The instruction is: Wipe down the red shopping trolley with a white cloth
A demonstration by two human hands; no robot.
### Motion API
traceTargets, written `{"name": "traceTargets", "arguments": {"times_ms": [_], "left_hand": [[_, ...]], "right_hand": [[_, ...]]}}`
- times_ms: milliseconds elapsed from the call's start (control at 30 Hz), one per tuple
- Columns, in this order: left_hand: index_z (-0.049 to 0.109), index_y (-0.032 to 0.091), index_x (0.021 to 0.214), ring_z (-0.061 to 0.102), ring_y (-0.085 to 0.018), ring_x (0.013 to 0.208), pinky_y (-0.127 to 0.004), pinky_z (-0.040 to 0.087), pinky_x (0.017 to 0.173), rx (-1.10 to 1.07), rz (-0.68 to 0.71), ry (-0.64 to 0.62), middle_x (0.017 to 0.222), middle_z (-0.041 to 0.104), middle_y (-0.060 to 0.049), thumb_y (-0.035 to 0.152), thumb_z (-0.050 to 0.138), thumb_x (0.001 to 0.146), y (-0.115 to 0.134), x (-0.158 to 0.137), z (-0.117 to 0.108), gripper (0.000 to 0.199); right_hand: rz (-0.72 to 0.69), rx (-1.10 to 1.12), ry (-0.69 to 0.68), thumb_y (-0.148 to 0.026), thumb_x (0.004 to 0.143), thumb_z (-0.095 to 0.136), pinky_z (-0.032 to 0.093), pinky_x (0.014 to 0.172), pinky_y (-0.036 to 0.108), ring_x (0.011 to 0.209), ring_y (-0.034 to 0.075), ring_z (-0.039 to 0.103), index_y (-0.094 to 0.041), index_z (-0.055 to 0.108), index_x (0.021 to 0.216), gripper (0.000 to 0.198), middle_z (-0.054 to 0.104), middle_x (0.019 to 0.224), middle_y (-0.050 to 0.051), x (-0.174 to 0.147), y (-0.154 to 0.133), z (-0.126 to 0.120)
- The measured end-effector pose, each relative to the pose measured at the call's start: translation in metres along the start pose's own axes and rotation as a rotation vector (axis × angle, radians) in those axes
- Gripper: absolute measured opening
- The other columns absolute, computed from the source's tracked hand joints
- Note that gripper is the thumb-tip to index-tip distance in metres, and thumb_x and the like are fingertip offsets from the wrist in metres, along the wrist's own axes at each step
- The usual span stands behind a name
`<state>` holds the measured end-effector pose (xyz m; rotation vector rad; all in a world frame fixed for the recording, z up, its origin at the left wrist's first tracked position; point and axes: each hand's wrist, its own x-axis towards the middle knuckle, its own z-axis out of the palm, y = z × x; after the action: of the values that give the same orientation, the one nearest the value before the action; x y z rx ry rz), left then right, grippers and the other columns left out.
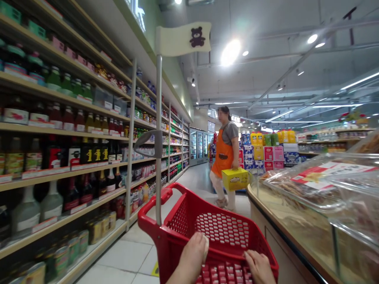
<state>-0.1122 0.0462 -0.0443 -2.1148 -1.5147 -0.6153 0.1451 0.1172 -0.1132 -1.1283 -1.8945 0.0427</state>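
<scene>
A red plastic shopping cart [222, 228] with honeycomb holes in its walls stands in front of me. My left hand [192, 254] is closed at its near side, with a small pale object [205, 246] showing by the fingers; its kind is unclear. To the right, my right hand [259, 266] has its fingers curled over the cart's near rim. From the cart's left end rises a metal pole [159, 118], with a grey loop on it and a cream flag [177, 40] bearing a dark bear at its top.
Shelves [65, 169] of bottles and cans line the left. At right, a counter [299, 225] carries clear plastic food packs [314, 177]. A person in an orange apron [225, 154] walks ahead with a yellow box [235, 179]. Stacked cartons [263, 154] stand behind.
</scene>
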Motion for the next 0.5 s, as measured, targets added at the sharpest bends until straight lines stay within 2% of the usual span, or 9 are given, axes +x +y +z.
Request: {"name": "traceTargets", "arguments": {"times_ms": [67, 133, 167, 233, 333, 433, 500], "left_hand": [[0.051, 0.014, 0.108, 0.047, -0.018, 0.109, -0.031, 0.04, 0.092, -0.051, -0.199, -0.02, 0.116, 0.053, -0.011, 0.003, 0.033, 0.074, 0.004, 0.004, 0.001, 0.041], [0.047, 0.01, 0.114, 0.044, -0.02, 0.113, -0.033, 0.038, 0.094, -0.12, -0.334, -0.036, 0.121, 0.049, -0.014, 0.001, 0.033, 0.07, 0.003, 0.008, -0.004, 0.047], [0.043, 0.009, 0.118, 0.044, -0.019, 0.113, -0.033, 0.038, 0.094, -0.186, -0.36, -0.032, 0.121, 0.048, -0.015, 0.001, 0.033, 0.069, 0.003, 0.009, -0.007, 0.05], [0.033, 0.01, 0.125, 0.046, -0.016, 0.11, -0.03, 0.04, 0.092, -0.364, -0.348, -0.022, 0.122, 0.048, -0.013, 0.002, 0.033, 0.07, 0.001, 0.008, -0.013, 0.056], [0.019, 0.013, 0.131, 0.045, -0.015, 0.111, -0.029, 0.04, 0.091, -0.563, -0.282, -0.076, 0.125, 0.044, -0.012, 0.005, 0.035, 0.07, -0.008, 0.0, -0.022, 0.063], [0.017, 0.012, 0.132, 0.04, -0.018, 0.116, -0.033, 0.039, 0.092, -0.647, -0.279, -0.162, 0.13, 0.038, -0.013, 0.006, 0.038, 0.068, -0.023, -0.008, -0.033, 0.068], [0.016, 0.013, 0.132, 0.045, -0.018, 0.111, -0.032, 0.043, 0.088, -0.695, -0.345, -0.189, 0.127, 0.042, -0.013, 0.006, 0.036, 0.069, -0.028, -0.01, -0.039, 0.067]], "right_hand": [[-0.007, 0.001, -0.041, -0.047, 0.082, 0.028, 0.042, 0.072, 0.036, 0.076, 0.021, 0.06, -0.023, 0.063, 0.07, 0.044, 0.066, 0.077, 0.005, 0.004, -0.012, -0.002], [-0.058, 0.064, -0.078, -0.044, 0.08, 0.036, 0.041, 0.081, 0.039, 0.094, 0.023, 0.056, -0.023, 0.063, 0.09, 0.035, 0.063, 0.098, 0.007, 0.01, -0.041, 0.003], [-0.1, 0.126, -0.094, -0.041, 0.079, 0.04, 0.038, 0.087, 0.039, 0.105, 0.022, 0.05, -0.022, 0.057, 0.104, 0.036, 0.057, 0.111, 0.008, 0.013, -0.06, 0.009], [-0.178, 0.299, -0.15, -0.033, 0.079, 0.041, 0.033, 0.095, 0.037, 0.118, 0.02, 0.037, -0.019, 0.042, 0.123, 0.046, 0.043, 0.127, 0.008, 0.02, -0.101, 0.023], [-0.196, 0.483, -0.247, -0.027, 0.079, 0.038, 0.029, 0.099, 0.037, 0.121, 0.019, 0.032, -0.016, 0.037, 0.126, 0.048, 0.038, 0.13, 0.01, 0.025, -0.146, 0.043], [-0.226, 0.533, -0.306, -0.024, 0.073, 0.047, 0.026, 0.1, 0.039, 0.122, 0.02, 0.031, -0.016, 0.039, 0.124, 0.053, 0.036, 0.131, 0.011, 0.025, -0.169, 0.06], [-0.235, 0.524, -0.274, -0.019, 0.066, 0.051, 0.026, 0.1, 0.039, 0.122, 0.022, 0.029, -0.015, 0.04, 0.123, 0.058, 0.034, 0.133, 0.011, 0.026, -0.179, 0.071]]}}
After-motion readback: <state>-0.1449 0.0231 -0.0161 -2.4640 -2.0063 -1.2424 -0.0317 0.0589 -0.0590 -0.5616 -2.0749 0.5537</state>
